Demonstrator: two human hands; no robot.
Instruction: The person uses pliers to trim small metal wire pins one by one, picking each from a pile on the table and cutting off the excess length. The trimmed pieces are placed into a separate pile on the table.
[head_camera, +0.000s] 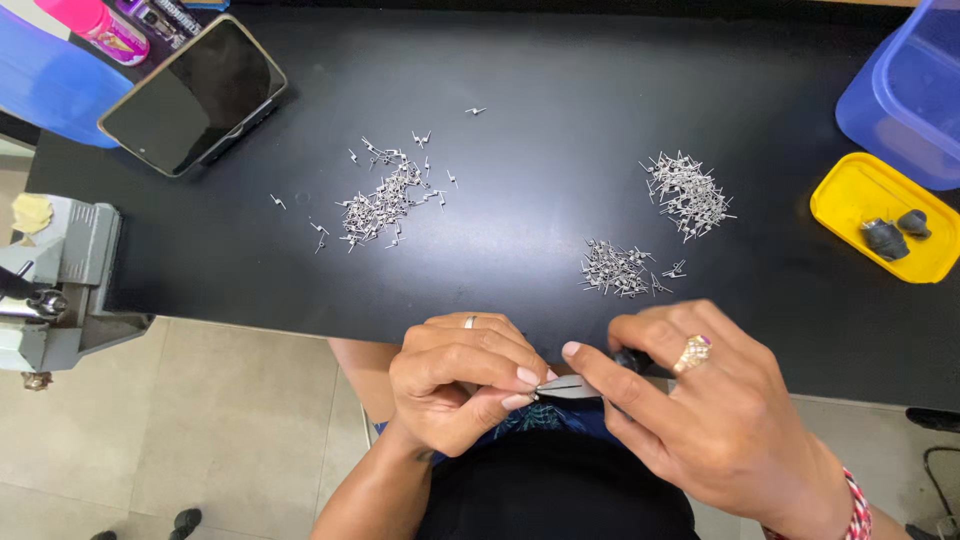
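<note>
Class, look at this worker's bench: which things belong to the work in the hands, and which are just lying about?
In use:
- left hand, pinching a tiny metal part
- right hand, holding small pliers
- three heaps of metal pins

Lying about:
- phone
- yellow tray with two dark lumps
- blue tub
- grey vise

Dark slim pliers (580, 387) lie level, tips pinching a tiny metal pin (534, 396).
</note>
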